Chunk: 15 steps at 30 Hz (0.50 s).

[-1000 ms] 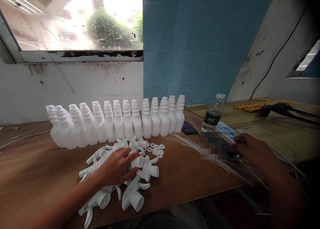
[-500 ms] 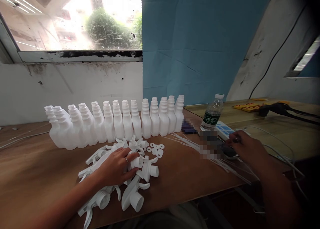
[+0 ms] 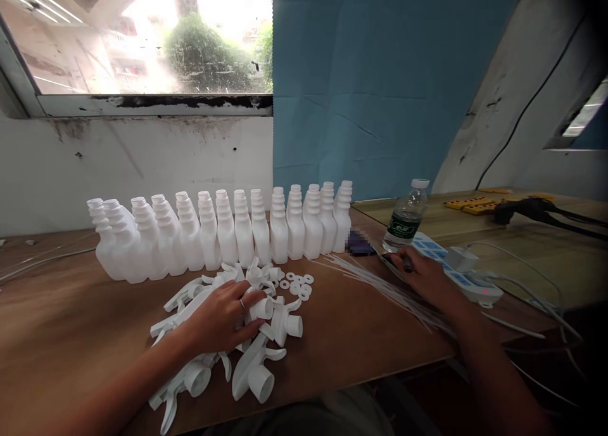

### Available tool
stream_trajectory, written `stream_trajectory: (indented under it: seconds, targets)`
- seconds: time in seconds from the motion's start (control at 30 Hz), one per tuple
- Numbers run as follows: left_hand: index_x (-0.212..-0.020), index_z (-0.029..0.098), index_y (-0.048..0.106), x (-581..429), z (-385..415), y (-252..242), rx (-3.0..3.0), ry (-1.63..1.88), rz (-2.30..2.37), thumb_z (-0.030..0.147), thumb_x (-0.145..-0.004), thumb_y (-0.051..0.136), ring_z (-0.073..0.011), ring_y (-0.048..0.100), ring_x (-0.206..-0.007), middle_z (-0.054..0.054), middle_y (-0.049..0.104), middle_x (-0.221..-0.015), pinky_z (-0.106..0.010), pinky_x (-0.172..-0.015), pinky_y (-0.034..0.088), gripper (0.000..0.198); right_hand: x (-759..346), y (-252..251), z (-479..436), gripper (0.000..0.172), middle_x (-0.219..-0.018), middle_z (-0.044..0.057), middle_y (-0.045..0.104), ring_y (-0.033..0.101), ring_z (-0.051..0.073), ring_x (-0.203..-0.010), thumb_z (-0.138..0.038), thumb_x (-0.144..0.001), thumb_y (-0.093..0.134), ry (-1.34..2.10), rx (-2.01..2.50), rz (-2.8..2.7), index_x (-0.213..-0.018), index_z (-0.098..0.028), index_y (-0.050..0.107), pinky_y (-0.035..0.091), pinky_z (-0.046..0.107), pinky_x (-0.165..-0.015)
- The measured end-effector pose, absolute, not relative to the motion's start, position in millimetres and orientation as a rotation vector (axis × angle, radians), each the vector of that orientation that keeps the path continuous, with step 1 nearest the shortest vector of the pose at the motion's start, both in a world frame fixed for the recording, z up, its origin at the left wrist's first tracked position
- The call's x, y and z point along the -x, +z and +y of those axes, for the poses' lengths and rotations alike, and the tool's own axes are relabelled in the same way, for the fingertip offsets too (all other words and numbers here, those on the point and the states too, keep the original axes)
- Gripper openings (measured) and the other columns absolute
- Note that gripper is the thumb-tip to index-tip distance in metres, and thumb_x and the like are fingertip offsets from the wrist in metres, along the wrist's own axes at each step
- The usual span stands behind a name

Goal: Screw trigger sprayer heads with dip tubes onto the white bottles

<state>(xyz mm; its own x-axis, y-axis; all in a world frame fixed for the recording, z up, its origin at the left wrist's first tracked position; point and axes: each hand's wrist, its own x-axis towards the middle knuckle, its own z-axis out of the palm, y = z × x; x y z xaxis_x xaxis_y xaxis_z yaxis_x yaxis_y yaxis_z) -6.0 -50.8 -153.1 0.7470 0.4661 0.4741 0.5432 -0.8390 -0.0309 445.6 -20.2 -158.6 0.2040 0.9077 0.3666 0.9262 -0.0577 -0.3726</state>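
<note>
Across the brown tabletop, left hand on spray heads, right hand near a water bottle

At the upper left of the frame, a window shows blurred greenery, with a blue sheet hanging to its right. Below them, fourteen white bottles, uncapped, stand in a row from the left to the centre, between the spray heads and the wall. A pile of white washers lies near the spray heads. Thin white tubes fan out right of centre, their lower ends running behind the right forearm. A purplish item, partly pixelated, lies by the last bottle. At the right, a power strip shows a small red light and carries a white plug; the right hand overlaps its near edge. Yellow strips and a thick black cable lie farther right.

Pale characters mark the water bottle's dark green label, too blurred to read.

Left of centre, the spray heads lie heaped under and around the left hand, whose fingers are loosely bent and spread, touching them; a round collar shows between thumb and forefinger. The right hand's fingers are curled beside a small dark thing; I cannot tell whether they grip it.
</note>
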Motion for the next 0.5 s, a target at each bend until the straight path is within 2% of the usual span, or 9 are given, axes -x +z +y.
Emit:
stream_trajectory:
  seconds: [0.23,0.37,0.5]
  targets:
    - [-0.120,0.018,0.051,7,-51,-153,2.785,-0.665,-0.818,0.033,-0.093,0.052,-0.0232,0.057,-0.077,-0.009,0.059,-0.092,-0.038,-0.068,0.051,0.031,-452,-155,-22,0.019,-0.085,0.010,0.068,0.065,0.032,-0.082,-0.042,-0.084,0.039,-0.058,2.007,-1.633,-0.085,-0.024,0.044,0.043,0.035,-0.070]
    - [-0.121,0.018,0.051,7,-50,-155,2.789,-0.647,-0.825,0.034,-0.093,0.051,-0.0238,0.057,-0.078,-0.009,0.058,-0.092,-0.038,-0.069,0.051,0.033,-441,-145,-33,0.023,-0.095,0.012,0.069,0.066,0.029,-0.086,-0.044,-0.088,0.038,0.015,1.959,-1.646,-0.090,-0.022,0.046,0.046,0.032,-0.072]
    - [-0.120,0.018,0.052,6,-49,-155,2.802,-0.649,-0.838,0.035,-0.093,0.052,-0.0233,0.057,-0.077,-0.009,0.059,-0.091,-0.038,-0.069,0.050,0.032,-405,-130,-56,0.033,-0.106,0.006,0.070,0.065,0.026,-0.097,-0.053,-0.094,0.036,0.194,1.743,-1.631,-0.097,-0.025,0.052,0.047,0.031,-0.079]
